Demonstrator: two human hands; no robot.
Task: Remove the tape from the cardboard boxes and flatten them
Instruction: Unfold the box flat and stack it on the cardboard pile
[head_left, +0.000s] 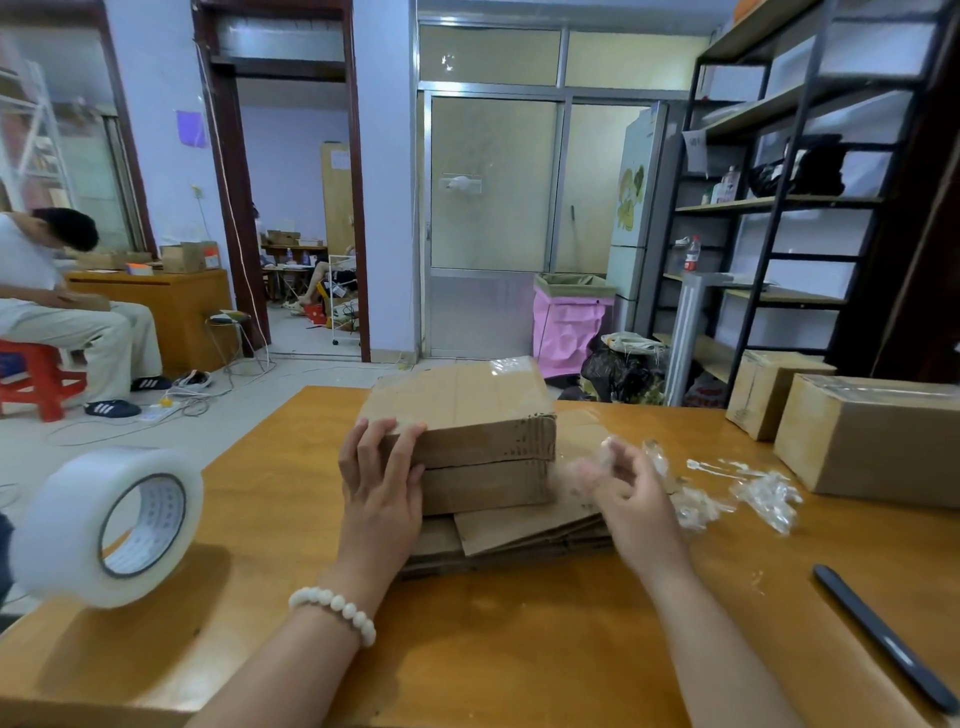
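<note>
Cardboard box (467, 415): closed, brown, clear tape glinting on its top, far edge. It sits on a stack of flattened cardboard (524, 530) at the middle of the table (519, 649).

Left hand (382, 483): laid against the box's left end. The fingers (395, 441) are fairly straight and slightly spread, and they reach up over the top edge at the near left corner. They press the box and do not pinch it. A white bead bracelet (335, 610) is on the wrist.

Right hand (623, 493): just right of the box, above the flattened stack, smeared by motion blur. I cannot tell whether its fingers are apart or closed. A crumpled bit of clear tape (655, 457) shows at the fingertips; contact cannot be told.

Tape scraps (763, 493): clear, crumpled, on the table right of the hand.

Tape roll (104, 525): clear, on edge, at the table's left.

Two taped boxes (872, 441): far right of the table, side by side.

Dark pen-like tool (883, 634): near right edge, lying flat.
</note>
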